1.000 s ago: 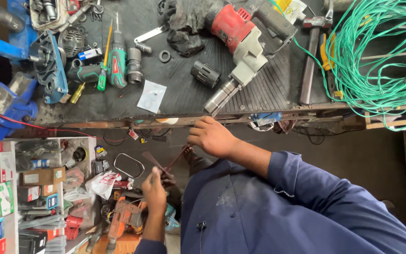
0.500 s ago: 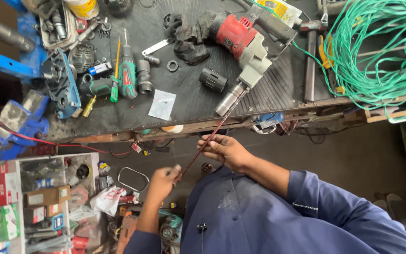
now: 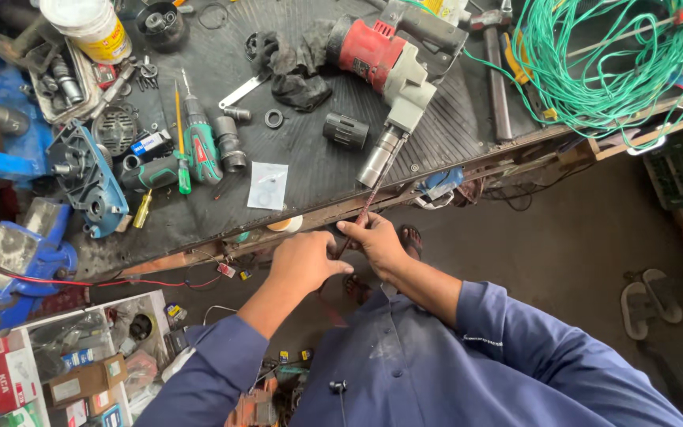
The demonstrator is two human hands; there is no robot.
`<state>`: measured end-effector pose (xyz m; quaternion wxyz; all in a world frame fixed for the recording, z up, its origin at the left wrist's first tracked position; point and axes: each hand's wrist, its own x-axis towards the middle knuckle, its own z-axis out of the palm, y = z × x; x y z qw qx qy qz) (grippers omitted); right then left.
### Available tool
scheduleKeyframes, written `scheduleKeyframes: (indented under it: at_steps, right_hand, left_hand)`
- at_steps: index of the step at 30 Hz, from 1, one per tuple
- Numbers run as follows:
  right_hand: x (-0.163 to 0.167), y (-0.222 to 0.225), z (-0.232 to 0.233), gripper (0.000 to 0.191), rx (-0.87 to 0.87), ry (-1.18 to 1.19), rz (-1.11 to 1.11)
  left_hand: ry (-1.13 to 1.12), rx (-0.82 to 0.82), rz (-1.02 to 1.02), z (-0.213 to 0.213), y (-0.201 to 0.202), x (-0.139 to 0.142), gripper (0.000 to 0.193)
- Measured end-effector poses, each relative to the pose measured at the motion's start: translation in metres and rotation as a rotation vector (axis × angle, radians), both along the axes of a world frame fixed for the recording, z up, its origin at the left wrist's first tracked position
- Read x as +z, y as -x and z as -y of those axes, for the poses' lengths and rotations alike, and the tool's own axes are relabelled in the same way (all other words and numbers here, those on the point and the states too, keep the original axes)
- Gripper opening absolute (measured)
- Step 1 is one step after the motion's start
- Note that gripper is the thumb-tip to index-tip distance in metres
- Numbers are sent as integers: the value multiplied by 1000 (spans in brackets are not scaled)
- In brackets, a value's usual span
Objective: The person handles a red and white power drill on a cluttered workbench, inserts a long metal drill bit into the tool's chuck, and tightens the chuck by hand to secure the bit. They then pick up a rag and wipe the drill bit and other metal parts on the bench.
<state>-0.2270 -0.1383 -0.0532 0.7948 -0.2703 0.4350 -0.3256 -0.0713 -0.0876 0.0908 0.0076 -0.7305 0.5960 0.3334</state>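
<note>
Hands are meeting just below the workbench edge (image 3: 199, 257): we are closing our left hand (image 3: 303, 262) into a loose fist, though we cannot tell what it grips, while our right hand (image 3: 375, 243) is pinching a thin reddish rod (image 3: 376, 187). That rod is running up into the chuck of the red rotary hammer (image 3: 385, 71) lying on the bench, with green wire (image 3: 602, 67) coiling beyond.
</note>
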Motion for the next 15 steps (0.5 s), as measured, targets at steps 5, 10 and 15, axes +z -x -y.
scheduleKeyframes:
  at_steps: [5, 10, 15]
  right_hand:
    - [-3, -1, 4, 20, -10, -6, 35]
    - [2, 12, -1, 26, 21, 3, 161]
    - [23, 33, -3, 34, 145, -121, 348]
  left_hand:
    - [99, 91, -134, -3, 6, -30, 47]
    - [-2, 141, -288, -11, 6, -59, 29]
    - [-249, 118, -790, 3, -11, -69, 22]
